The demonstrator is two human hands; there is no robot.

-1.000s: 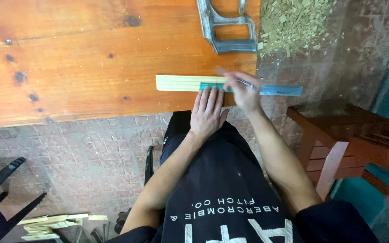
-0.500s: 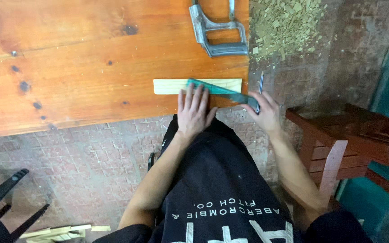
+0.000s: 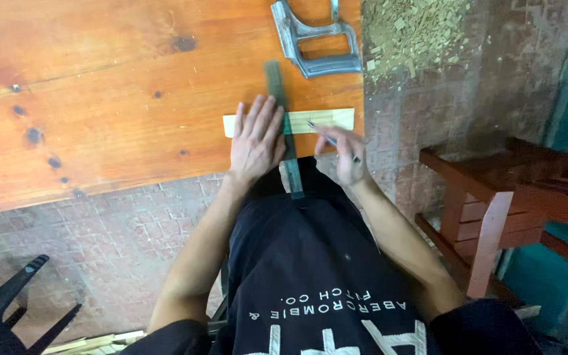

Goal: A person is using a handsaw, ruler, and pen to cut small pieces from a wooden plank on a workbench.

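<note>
Ruler (image 3: 282, 125) partly hidden under left hand (image 3: 256, 139).

my bench: orange wooden table (image 3: 99, 98), dark knots | grey metal saw handle (image 3: 313, 46) at far edge | wood shavings (image 3: 415, 26) on brick floor (image 3: 99, 236) | red-brown wooden stool (image 3: 494, 190) to my right | black stool legs (image 3: 7, 312) lower left

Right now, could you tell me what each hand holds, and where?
Right hand grips a pencil at its rear; left hand presses the ruler flat.
</note>
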